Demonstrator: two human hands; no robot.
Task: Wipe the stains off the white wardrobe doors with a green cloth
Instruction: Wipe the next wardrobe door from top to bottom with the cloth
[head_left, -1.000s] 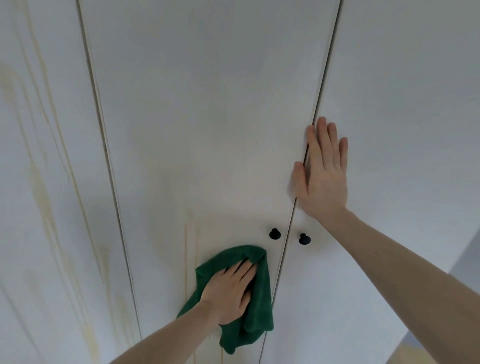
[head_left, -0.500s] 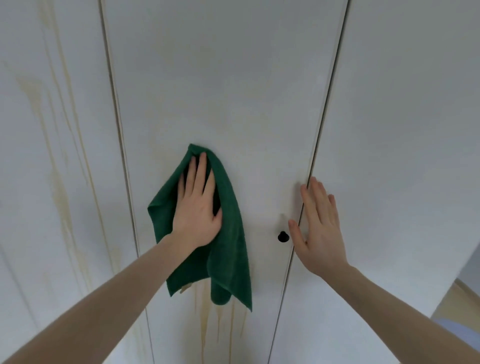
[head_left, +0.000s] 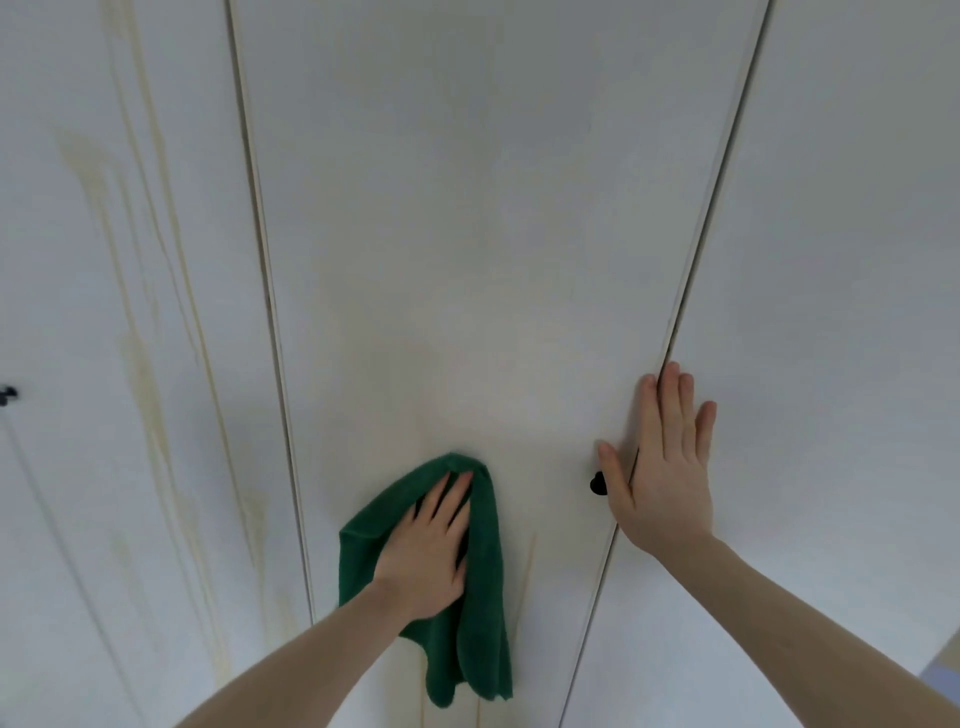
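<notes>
Lower centre: your left hand presses flat on the green cloth.
Right hand braces, flat-palmed; ungripped cloth may slip, smearing stains.

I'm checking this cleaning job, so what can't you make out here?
Head view:
- Door under the green cloth: covered by cloth and left hand.
- Black knob: partly behind the right hand.
- Dark fitting, left edge: cut off by the frame.
- Yellowish streaks below the cloth: run past the bottom edge.
</notes>
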